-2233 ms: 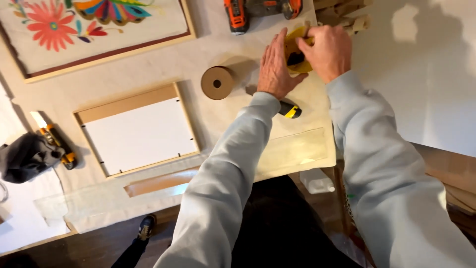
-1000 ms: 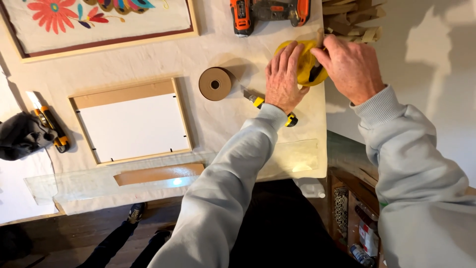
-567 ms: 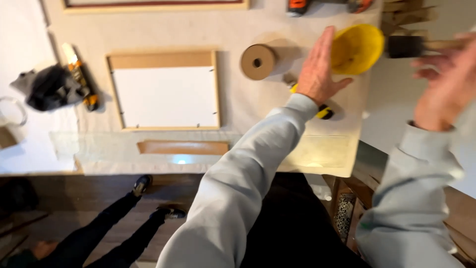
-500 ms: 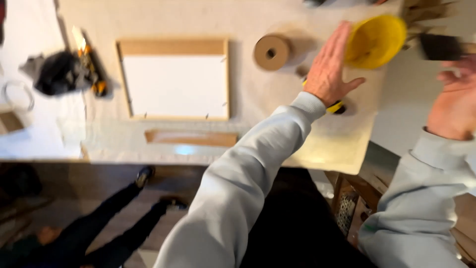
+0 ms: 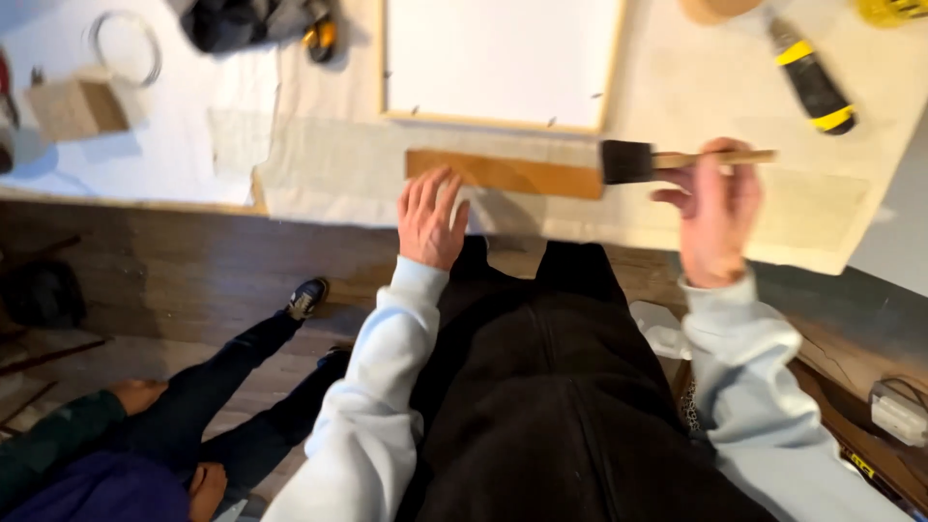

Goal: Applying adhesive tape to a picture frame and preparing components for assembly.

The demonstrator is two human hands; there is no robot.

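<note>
Black foam on a pale wooden handle: that's the foam brush (image 5: 646,159), pinched in the right hand (image 5: 713,215), whose fingers (image 5: 677,184) are closed round the handle while the brush lies level, foam end pointing to the left. It hangs in the air just over the near part of the tabletop (image 5: 667,87), its foam tip right at the right-hand end of the wooden strip (image 5: 503,174).

That strip lies flat and lengthways, parallel to the tabletop's near edge and just in from it. The left hand (image 5: 430,220) is down flat, fingers spread and gripping nothing, fingertips touching the strip's near edge towards its left half (palm over the lip of the tabletop).

Just beyond the strip sits the white panel in a wooden frame (image 5: 498,60), its near rail running parallel with a narrow gap between the two. Off to the right, well apart from the brush, a black and yellow tool handle (image 5: 810,82) lies at a slant. A stretch of bare paper covering lies between it and the right hand, and more of it runs out to the right-hand corner of the tabletop.

Far left: a small cardboard box (image 5: 75,106), a loop of wire (image 5: 123,41) and a dark bundle of cloth (image 5: 251,19), all well away from both hands.

Below the tabletop edge, wooden floor, and another person's dark-trousered legs and shoe (image 5: 307,295) stretch in from the lower left.
</note>
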